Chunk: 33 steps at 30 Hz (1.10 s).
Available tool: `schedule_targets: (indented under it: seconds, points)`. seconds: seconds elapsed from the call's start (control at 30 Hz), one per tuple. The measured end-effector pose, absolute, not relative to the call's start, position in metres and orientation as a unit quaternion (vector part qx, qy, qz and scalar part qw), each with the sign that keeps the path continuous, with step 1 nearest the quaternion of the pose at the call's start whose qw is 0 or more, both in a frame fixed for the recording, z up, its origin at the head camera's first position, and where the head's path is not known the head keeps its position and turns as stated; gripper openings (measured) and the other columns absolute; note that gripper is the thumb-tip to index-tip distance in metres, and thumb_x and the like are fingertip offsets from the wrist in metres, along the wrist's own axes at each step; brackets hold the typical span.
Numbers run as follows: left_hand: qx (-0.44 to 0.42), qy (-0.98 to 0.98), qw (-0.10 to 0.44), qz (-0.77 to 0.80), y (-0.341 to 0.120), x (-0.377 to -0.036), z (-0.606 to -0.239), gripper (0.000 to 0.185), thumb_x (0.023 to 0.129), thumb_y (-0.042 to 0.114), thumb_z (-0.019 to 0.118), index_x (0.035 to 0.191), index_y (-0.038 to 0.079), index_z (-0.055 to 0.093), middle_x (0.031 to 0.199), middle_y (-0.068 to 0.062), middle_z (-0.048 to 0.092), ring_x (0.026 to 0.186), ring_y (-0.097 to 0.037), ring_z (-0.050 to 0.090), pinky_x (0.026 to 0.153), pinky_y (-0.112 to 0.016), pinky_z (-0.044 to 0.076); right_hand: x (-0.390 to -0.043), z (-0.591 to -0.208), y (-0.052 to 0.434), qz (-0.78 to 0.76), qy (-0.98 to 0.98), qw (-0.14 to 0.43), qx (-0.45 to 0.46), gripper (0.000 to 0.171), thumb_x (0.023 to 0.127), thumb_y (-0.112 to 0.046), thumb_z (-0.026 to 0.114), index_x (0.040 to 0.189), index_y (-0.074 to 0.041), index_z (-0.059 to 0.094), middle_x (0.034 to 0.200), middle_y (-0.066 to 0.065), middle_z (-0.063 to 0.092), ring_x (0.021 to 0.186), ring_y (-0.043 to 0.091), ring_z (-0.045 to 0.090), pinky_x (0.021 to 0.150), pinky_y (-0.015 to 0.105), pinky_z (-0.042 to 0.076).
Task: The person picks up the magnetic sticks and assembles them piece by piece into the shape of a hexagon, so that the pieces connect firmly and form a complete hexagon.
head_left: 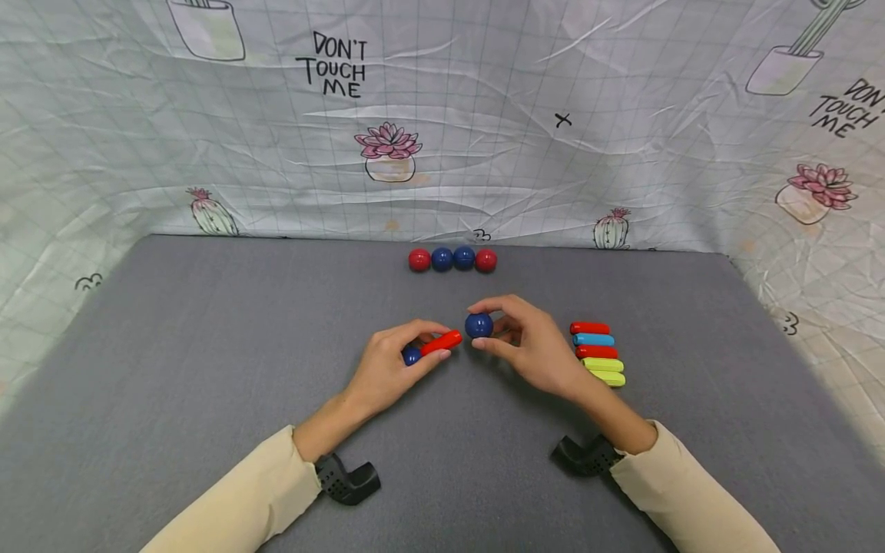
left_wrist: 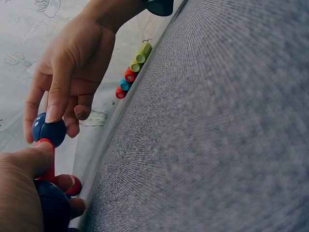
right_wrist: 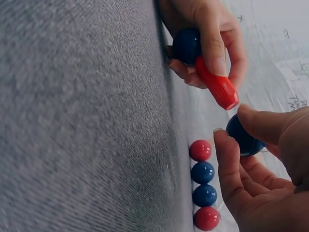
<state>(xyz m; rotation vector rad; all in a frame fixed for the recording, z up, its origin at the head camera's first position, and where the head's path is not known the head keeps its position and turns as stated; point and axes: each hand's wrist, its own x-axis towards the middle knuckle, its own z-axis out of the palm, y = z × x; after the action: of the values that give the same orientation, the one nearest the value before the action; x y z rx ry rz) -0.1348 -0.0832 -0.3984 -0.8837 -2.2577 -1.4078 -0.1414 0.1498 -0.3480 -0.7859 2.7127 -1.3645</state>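
While pinched between thumb and fingertips of the right hand (head_left: 535, 349), blue ball (head_left: 478, 325) held just off the free end of the red rod (head_left: 442, 342), a little right of it and slightly beyond. Rod gripped in the left hand (head_left: 390, 369), fingers curled round its lower half, a second blue ball (head_left: 411, 355) already seated on the near end inside that grip. Long axis of the rod slanting up and to the right, bare tip aimed almost straight at the held ball; from the right wrist view, a small gap between tip and ball; from the left wrist view, nearly touching, so cannot tell exactly. Right hand the nearer to the joint, left hand only steadying. Plenty of open grey mat (head_left: 207, 369) around both hands. Row of four balls (head_left: 452, 259) well beyond at the far edge, stack of spare rods (head_left: 598, 353) just right of the right hand, neither in the way.
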Motion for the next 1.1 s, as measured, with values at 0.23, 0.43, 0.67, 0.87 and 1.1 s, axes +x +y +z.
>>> schedule_targets:
  seconds: [0.23, 0.43, 0.67, 0.87, 1.1]
  points:
    - [-0.312, -0.792, 0.173, -0.495, -0.0832, -0.135, -0.3994, 0.025, 0.082, 0.015, 0.077, 0.105, 0.012, 0.069, 0.083, 0.004, 0.065, 0.071, -0.007, 0.057, 0.062, -0.027, 0.047, -0.1387, -0.3473, 0.1461, -0.472, 0.852, 0.025, -0.227, 0.04, 0.088, -0.017, 0.071, 0.125, -0.015, 0.058, 0.118, 0.0, 0.057, 0.084, 0.013, 0.063, 0.064, 0.032, 0.053]
    - [-0.312, -0.79, 0.173, -0.498, -0.0831, -0.135, -0.3988, 0.025, 0.082, 0.015, 0.077, 0.105, 0.013, 0.069, 0.084, 0.004, 0.065, 0.073, -0.007, 0.059, 0.064, -0.028, 0.047, -0.1393, -0.3507, 0.1441, -0.541, 0.818, 0.069, -0.185, 0.037, 0.092, -0.016, 0.066, 0.127, -0.011, 0.053, 0.118, 0.007, 0.055, 0.09, 0.025, 0.064, 0.074, 0.038, 0.053]
    - [-0.312, -0.792, 0.164, -0.498, -0.0828, -0.1349, -0.3978, 0.025, 0.083, 0.015, 0.077, 0.107, 0.012, 0.068, 0.086, 0.003, 0.066, 0.075, -0.008, 0.059, 0.066, -0.028, 0.048, -0.1388, -0.3522, 0.1423, -0.55, 0.812, 0.076, -0.181, 0.037, 0.093, -0.015, 0.065, 0.127, -0.008, 0.052, 0.117, 0.008, 0.056, 0.089, 0.025, 0.062, 0.075, 0.042, 0.053]
    - [-0.314, -0.792, 0.164, -0.498, -0.0829, -0.1348, -0.3979, 0.026, 0.083, 0.014, 0.076, 0.107, 0.011, 0.068, 0.085, 0.001, 0.065, 0.074, -0.01, 0.059, 0.064, -0.028, 0.047, -0.1377, -0.3528, 0.1411, -0.553, 0.807, 0.078, -0.19, 0.035, 0.093, -0.015, 0.065, 0.124, -0.008, 0.053, 0.116, 0.01, 0.058, 0.09, 0.026, 0.062, 0.074, 0.042, 0.053]
    - [-0.319, -0.792, 0.153, -0.498, -0.0834, -0.135, -0.3978, 0.029, 0.083, 0.014, 0.076, 0.111, 0.011, 0.066, 0.086, 0.001, 0.066, 0.074, -0.009, 0.059, 0.065, -0.028, 0.048, -0.1378, -0.3519, 0.1409, -0.552, 0.81, 0.082, -0.182, 0.035, 0.092, -0.017, 0.067, 0.123, -0.01, 0.054, 0.115, 0.006, 0.059, 0.095, 0.022, 0.062, 0.074, 0.041, 0.054]
